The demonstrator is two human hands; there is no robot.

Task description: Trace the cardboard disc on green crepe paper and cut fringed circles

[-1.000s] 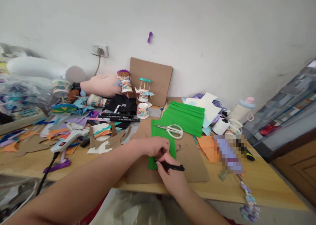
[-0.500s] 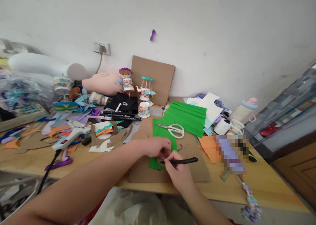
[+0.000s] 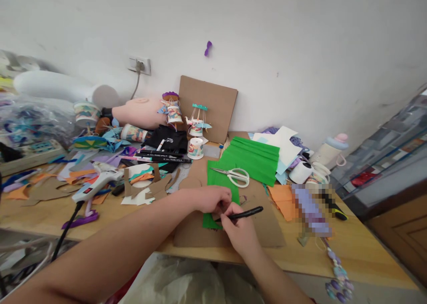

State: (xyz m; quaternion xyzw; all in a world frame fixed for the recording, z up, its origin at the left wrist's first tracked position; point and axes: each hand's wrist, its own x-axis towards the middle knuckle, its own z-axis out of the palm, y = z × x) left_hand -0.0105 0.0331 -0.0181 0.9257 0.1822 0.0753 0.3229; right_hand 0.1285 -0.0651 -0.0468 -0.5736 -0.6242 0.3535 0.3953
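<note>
My right hand is closed around a black marker pen, its tip end low over the green paper strip. Beside it, my left hand has curled fingers gripping a small brown cardboard piece against that strip. The fingers hide much of this piece. Under the strip lies a brown cardboard sheet. White-handled scissors rest on the green paper just beyond my hands, blades pointing left.
Folded green paper lies behind the scissors. To the left are a glue gun, cardboard scraps and several markers. Orange paper and a thread spool sit at right. A paper cup stands near the wall.
The marker pen has tilted, its back end rising and shifting slightly left with my right hand. My left hand stays almost in place.
</note>
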